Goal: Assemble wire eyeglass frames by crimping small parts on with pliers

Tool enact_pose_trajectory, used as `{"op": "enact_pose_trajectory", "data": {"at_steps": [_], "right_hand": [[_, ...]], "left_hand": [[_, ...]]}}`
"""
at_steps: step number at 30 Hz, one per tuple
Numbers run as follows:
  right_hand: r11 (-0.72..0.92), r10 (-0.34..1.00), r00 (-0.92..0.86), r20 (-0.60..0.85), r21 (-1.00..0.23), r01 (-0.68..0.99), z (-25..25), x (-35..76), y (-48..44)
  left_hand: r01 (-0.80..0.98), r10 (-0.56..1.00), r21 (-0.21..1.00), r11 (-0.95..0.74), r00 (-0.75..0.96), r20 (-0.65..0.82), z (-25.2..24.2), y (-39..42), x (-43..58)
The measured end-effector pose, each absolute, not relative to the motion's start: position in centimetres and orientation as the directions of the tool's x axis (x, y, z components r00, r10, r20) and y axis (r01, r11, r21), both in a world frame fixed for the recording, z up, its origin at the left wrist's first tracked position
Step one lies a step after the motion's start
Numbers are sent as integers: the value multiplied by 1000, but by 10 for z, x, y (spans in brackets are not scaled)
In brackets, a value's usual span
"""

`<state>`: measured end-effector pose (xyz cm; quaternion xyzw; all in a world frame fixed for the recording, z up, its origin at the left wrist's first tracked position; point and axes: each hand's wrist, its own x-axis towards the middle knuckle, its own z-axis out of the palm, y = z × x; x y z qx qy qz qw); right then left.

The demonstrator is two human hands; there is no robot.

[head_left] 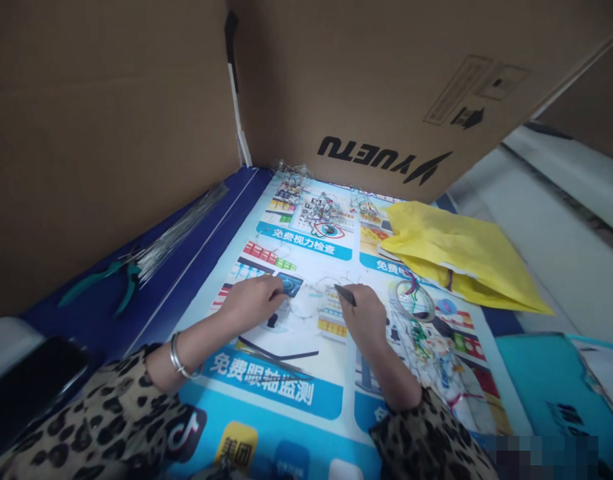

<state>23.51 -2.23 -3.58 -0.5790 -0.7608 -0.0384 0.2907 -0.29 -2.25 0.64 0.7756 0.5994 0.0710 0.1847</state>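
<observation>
My left hand (259, 297), with a silver bangle on the wrist, is closed in a pinch above the printed poster (286, 403). What its fingertips grip is too fine to make out. To its right, my right hand (367, 317) is closed around a small dark pointed tool (345, 295), its tip towards the left hand. Faint thin strands show between the two hands. Right of the right hand lies a roll of clear tape (411, 300) with coloured threads. Below it spreads a tangle of wire and thread (444, 373).
Cardboard walls (386, 80) enclose the back and left. Teal-handled pliers (129, 287) and a bundle of thin wires (181, 230) lie left. More tangled wire (324, 210) sits at the back. A yellow bag (461, 247), a teal packet (541, 387) and a black phone (41, 387) flank the poster.
</observation>
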Motion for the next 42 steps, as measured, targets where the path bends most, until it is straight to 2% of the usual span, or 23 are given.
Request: {"op": "enact_pose_trajectory", "data": {"at_steps": [5,9,14,16,23,32,36,42], "right_hand": [[360,822,-206,530,-206,910,-33,236,-23],[371,820,-254,513,-139,918,-31,236,-23],[372,833,-275,481,-119,920,-32,236,-23],[359,842,-268,468,-116,926,-32,236,-23],[370,836,-280,472,-108,923,-31,235,-23],[365,841,-275,466,-113,924,-31,234,-23],[368,840,-269,471,-131,921,-31,234,-24],[396,814,-233,532,-216,892,-27,233,-24]], "left_hand": [[870,947,415,-265,317,-59,3,-20,-2],[822,944,514,-245,324,-67,3,-20,-1],[757,934,613,-227,347,-82,5,-19,0],[779,937,588,-216,334,-99,6,-20,0],[887,929,361,-288,350,-119,7,-27,-1],[879,930,398,-263,341,-139,5,-24,0],[850,937,483,-211,316,-147,8,-21,-5],[661,938,750,3,258,-231,4,-19,-5]]}}
